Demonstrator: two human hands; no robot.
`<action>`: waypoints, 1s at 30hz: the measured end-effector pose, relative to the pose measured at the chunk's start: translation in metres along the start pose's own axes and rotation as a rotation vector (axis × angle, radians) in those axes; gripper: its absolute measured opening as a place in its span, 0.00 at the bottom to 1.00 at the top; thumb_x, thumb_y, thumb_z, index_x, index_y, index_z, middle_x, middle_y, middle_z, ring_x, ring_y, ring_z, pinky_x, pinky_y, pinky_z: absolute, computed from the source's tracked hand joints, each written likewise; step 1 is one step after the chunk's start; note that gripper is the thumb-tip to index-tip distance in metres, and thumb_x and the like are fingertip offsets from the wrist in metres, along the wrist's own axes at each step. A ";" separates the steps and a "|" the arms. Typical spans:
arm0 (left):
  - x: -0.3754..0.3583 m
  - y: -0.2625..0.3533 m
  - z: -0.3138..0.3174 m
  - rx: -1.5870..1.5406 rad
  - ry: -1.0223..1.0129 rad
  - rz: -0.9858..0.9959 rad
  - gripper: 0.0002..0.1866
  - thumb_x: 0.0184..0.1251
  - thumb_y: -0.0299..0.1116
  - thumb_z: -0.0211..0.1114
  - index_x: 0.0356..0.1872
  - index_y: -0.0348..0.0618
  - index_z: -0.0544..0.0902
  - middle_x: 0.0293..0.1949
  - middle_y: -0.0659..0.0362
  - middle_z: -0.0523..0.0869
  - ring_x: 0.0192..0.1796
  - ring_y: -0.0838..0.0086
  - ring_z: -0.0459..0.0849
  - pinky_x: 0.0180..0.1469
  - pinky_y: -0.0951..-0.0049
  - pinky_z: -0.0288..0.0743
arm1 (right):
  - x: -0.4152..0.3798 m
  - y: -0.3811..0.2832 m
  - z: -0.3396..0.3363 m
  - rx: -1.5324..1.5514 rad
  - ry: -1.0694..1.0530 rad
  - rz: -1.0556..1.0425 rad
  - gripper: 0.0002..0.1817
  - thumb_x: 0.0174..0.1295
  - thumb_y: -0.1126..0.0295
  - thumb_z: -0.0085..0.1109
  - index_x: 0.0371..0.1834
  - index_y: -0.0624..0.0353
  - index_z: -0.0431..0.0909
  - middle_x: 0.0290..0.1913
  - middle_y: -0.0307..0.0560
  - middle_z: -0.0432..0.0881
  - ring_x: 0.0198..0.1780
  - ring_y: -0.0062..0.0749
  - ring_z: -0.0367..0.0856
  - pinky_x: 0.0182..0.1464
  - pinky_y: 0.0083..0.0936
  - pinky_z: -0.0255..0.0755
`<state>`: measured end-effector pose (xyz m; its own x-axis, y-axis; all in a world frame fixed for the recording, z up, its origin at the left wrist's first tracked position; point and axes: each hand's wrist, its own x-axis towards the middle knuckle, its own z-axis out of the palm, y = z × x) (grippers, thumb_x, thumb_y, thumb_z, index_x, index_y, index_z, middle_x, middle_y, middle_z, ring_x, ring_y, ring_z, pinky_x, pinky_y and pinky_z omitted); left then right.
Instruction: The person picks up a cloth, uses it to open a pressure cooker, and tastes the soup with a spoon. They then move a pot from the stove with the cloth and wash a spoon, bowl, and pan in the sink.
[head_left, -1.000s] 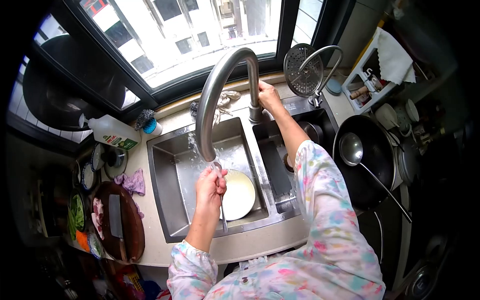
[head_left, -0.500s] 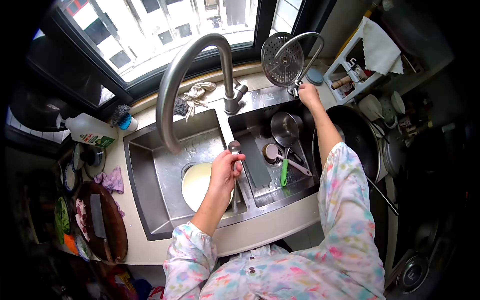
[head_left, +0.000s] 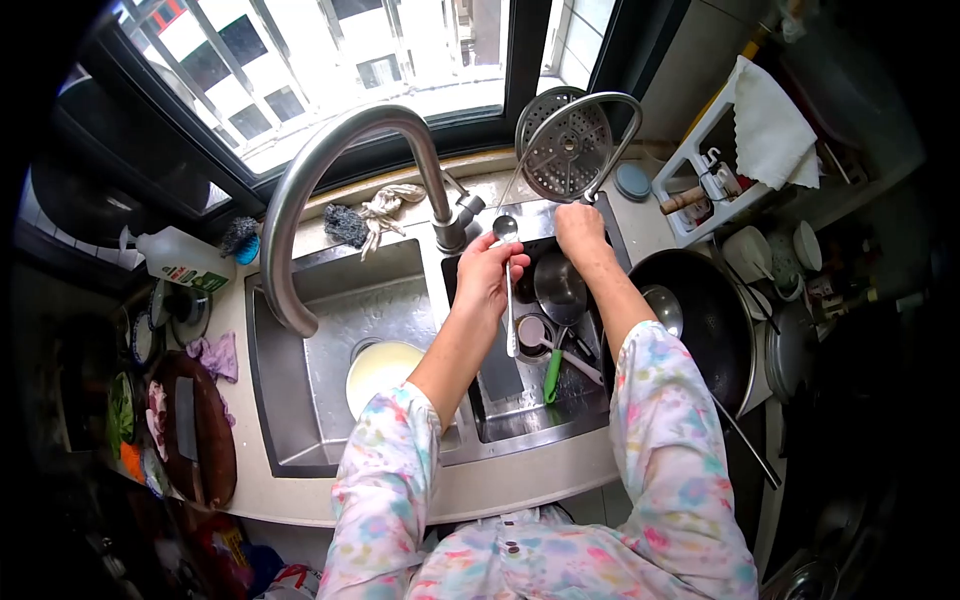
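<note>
Left hand closed round spoon, bowl end far, handle pointing near, above right sink basin. Right hand just right of it, fingers curled down at basin's far edge below round steamer rack; grip unclear. White bowl in left basin. Faucet arches left.

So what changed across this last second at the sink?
The left hand carried the spoon from under the faucet over to the right basin. The right hand left the faucet handle for the basin's far edge. The water stopped. The bowl stayed put.
</note>
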<state>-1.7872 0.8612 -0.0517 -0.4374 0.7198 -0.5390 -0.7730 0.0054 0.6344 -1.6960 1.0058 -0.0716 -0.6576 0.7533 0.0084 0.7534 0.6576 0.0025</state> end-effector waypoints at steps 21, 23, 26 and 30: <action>0.017 0.009 0.009 0.113 0.042 -0.001 0.05 0.63 0.30 0.59 0.35 0.47 0.71 0.23 0.61 0.78 0.16 0.83 0.71 0.11 0.87 0.57 | -0.010 -0.011 -0.135 1.939 0.098 -0.163 0.13 0.60 0.72 0.46 0.48 0.61 0.73 0.36 0.43 0.81 0.39 0.22 0.77 0.44 0.18 0.69; 0.013 0.003 0.012 0.103 -0.005 -0.025 0.04 0.63 0.29 0.58 0.35 0.46 0.71 0.23 0.61 0.78 0.16 0.82 0.71 0.11 0.86 0.57 | -0.020 -0.004 -0.134 1.957 0.088 -0.191 0.13 0.59 0.71 0.47 0.46 0.62 0.73 0.35 0.44 0.81 0.37 0.22 0.77 0.43 0.19 0.70; 0.001 -0.006 0.019 0.109 -0.006 -0.063 0.04 0.63 0.26 0.57 0.36 0.45 0.71 0.24 0.59 0.79 0.16 0.81 0.71 0.11 0.86 0.57 | -0.033 0.007 -0.136 1.939 0.083 -0.188 0.13 0.58 0.70 0.48 0.44 0.64 0.74 0.32 0.44 0.81 0.35 0.24 0.79 0.43 0.21 0.71; -0.013 -0.019 0.025 0.171 -0.053 -0.130 0.05 0.59 0.23 0.55 0.36 0.44 0.73 0.24 0.60 0.79 0.16 0.82 0.71 0.11 0.86 0.56 | -0.042 0.009 -0.139 1.920 0.040 -0.191 0.14 0.58 0.69 0.46 0.44 0.63 0.74 0.33 0.45 0.81 0.37 0.26 0.80 0.45 0.24 0.71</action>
<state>-1.7552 0.8691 -0.0434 -0.3108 0.7411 -0.5951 -0.7303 0.2145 0.6486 -1.6612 0.9793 0.0670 -0.6966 0.6992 0.1607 -0.3472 -0.1326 -0.9284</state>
